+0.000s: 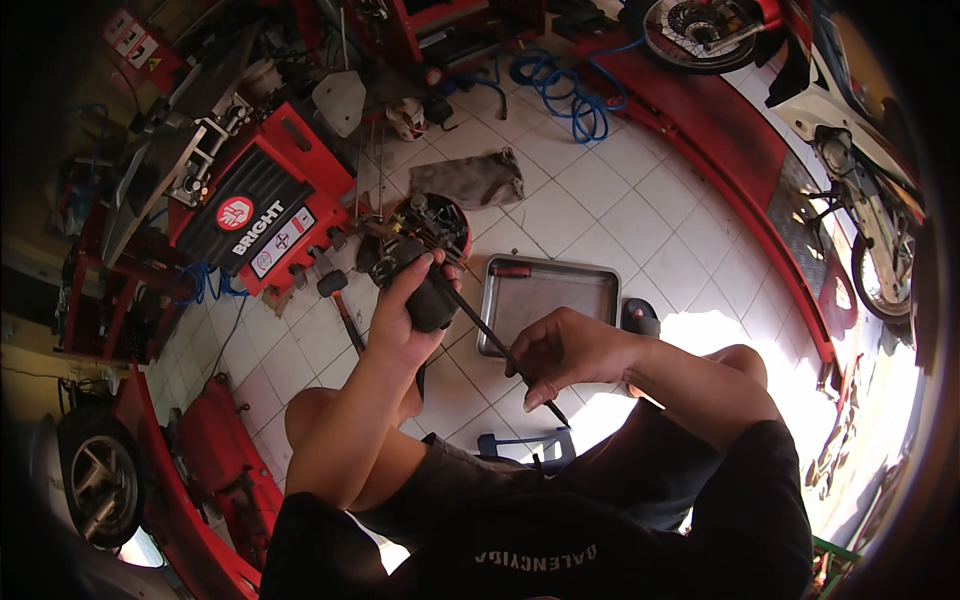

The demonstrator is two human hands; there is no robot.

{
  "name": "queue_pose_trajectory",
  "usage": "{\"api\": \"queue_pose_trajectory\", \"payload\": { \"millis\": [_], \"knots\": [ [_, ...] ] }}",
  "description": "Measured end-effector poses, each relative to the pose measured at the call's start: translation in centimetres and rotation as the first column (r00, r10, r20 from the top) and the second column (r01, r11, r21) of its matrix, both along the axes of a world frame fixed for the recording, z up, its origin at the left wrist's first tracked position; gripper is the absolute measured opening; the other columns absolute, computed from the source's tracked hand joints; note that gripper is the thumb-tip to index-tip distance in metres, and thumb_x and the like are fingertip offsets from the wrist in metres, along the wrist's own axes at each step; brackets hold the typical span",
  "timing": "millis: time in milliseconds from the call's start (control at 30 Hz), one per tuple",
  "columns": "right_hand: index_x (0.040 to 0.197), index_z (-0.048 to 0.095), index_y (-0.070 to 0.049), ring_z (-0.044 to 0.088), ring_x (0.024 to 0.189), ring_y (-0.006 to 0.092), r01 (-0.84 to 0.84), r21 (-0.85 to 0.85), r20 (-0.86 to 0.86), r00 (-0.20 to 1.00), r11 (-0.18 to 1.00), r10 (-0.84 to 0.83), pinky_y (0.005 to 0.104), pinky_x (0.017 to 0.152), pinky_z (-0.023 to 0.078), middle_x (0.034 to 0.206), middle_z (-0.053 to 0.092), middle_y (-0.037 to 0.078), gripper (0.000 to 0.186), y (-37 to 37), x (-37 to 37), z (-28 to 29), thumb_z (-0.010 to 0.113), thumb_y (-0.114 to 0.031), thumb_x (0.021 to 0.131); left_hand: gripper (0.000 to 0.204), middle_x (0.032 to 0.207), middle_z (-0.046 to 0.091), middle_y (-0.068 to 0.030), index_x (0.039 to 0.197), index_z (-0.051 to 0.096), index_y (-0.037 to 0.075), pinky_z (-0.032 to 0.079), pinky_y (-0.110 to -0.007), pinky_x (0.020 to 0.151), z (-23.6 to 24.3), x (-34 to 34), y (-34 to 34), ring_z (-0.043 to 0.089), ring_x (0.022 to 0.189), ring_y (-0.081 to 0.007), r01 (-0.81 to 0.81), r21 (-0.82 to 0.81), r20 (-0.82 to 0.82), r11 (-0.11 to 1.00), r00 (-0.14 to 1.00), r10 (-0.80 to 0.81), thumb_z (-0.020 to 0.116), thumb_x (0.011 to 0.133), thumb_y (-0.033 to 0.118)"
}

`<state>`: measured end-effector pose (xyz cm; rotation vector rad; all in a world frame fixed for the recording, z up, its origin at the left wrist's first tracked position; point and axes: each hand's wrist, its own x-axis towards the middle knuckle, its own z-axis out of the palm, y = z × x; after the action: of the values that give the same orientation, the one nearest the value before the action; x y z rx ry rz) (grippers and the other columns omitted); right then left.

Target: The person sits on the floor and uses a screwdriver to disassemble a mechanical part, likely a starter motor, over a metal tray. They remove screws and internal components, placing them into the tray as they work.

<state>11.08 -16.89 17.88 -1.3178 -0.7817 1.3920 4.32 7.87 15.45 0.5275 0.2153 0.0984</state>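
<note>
Over the tiled floor (580,225), just left of the metal tray (555,300), the left hand (400,318) wraps its fingers around a dark cylindrical part (434,306), and the right hand (575,350) curls thumb and fingers narrowly about a slim dark rod (484,327) slanting down from it. Whether the two are joined I cannot tell; best hold the part firmly and guide the rod straight, without side load.

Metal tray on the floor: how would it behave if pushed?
The tray probably slides rather than tips, being wide, shallow and seemingly flat on smooth-looking tiles. The red item inside may shift, as nothing visible pins it.
</note>
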Motion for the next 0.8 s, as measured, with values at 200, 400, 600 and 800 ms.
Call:
{"api": "queue_pose_trajectory", "payload": {
  "millis": [200,400,600,800],
  "knots": [
    [0.118,0.063,0.008,0.072,0.086,0.0201,0.046,0.011,-0.222,0.974,0.999,-0.042,0.032,0.077,0.06,0.091,0.074,0.01,0.039,0.3,-1.0,0.0,0.075,-0.015,0.09,0.024,0.102,0.067,-0.0072,0.109,0.063,0.004,0.051,-0.037,0.084,-0.3,-0.3,0.3,0.062,0.093,-0.0211,-0.001,-0.005,0.018,1.0,1.0,0.001,0.073,0.088,0.009],
    [0.118,0.063,0.008,0.072,0.085,0.0196,0.028,-0.102,-0.145,0.989,0.994,-0.043,0.0331,0.079,0.059,0.093,0.073,0.01,0.039,0.0,-0.7,1.1,0.075,-0.017,0.09,0.025,0.102,0.067,-0.0068,0.11,0.063,0.005,0.052,-0.037,0.083,-0.3,-0.2,0.0,0.062,0.093,-0.0204,0.002,0.011,-0.005,1.0,1.0,-0.002,0.074,0.087,0.008],
    [0.119,0.063,0.008,0.072,0.085,0.0195,-0.008,-0.088,-0.009,1.0,0.996,0.007,0.0308,0.079,0.059,0.093,0.073,0.011,0.04,0.2,-0.7,0.6,0.075,-0.016,0.09,0.028,0.102,0.067,-0.0067,0.111,0.062,0.007,0.052,-0.037,0.082,-0.7,-0.1,0.0,0.063,0.093,-0.0204,0.008,-0.003,-0.02,1.0,1.0,-0.008,0.074,0.086,0.008],
    [0.119,0.063,0.008,0.072,0.084,0.0191,0.031,-0.087,-0.311,0.949,0.996,-0.057,0.0308,0.079,0.059,0.093,0.072,0.011,0.039,0.2,-1.0,2.0,0.075,-0.014,0.089,0.028,0.102,0.066,-0.0063,0.112,0.062,0.007,0.052,-0.036,0.082,-0.8,0.0,0.0,0.063,0.093,-0.0198,0.013,0.016,-0.01,1.0,1.0,-0.012,0.074,0.087,0.007]
  ]
}}
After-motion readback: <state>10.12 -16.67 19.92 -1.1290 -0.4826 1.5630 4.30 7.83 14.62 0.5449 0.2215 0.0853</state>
